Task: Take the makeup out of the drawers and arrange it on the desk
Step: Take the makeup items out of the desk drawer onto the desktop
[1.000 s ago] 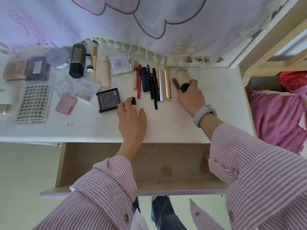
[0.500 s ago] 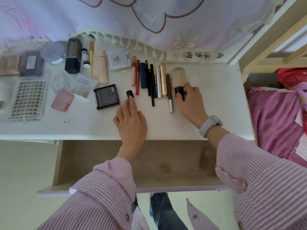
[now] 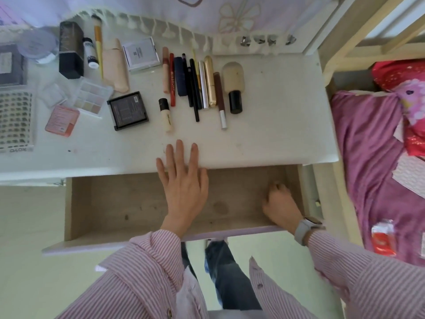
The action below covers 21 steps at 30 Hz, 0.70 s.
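Hiding its own grasp: right hand (image 3: 279, 203)

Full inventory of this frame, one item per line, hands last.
desk: 1, white, centre
drawer: 1, wood, pulled open below the desk
pens and tubes row: about ten, mixed colours, desk centre
kabuki brush: 1, beige head, black base, right end of row
concealer tube: 1, cream, black cap, left of row
black compact: 1, left of the tube
pink compact: 1, desk left
clear palette: 1, desk left
left hand: flat, fingers on the desk edge
right hand: fingers curled, in the drawer's right corner; contents unclear
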Each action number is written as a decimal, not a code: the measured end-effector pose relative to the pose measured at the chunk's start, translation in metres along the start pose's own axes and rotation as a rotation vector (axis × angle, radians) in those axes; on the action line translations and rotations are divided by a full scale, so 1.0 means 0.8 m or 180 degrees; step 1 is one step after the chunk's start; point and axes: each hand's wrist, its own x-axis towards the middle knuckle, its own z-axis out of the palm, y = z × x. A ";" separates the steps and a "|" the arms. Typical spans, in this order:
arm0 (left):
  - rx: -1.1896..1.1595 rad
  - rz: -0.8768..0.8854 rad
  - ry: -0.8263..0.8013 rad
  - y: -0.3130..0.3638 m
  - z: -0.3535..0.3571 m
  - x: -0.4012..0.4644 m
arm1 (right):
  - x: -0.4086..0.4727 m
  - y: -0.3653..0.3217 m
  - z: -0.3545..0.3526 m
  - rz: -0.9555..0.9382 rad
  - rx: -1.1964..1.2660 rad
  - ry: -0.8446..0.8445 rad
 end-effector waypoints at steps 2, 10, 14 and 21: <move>0.0059 -0.0025 -0.0019 -0.001 0.003 0.000 | 0.023 0.013 0.010 0.0433 -0.0356 -0.0202; 0.0281 0.0051 -0.0091 -0.008 0.001 -0.001 | 0.057 0.005 0.025 0.0888 0.0219 -0.0363; 0.0286 0.0046 -0.0130 -0.005 0.001 0.000 | 0.015 -0.023 -0.004 -0.0235 0.0501 -0.0535; 0.0102 0.0259 -0.0091 -0.019 -0.011 -0.001 | -0.051 -0.078 -0.063 -0.2009 0.1502 0.0737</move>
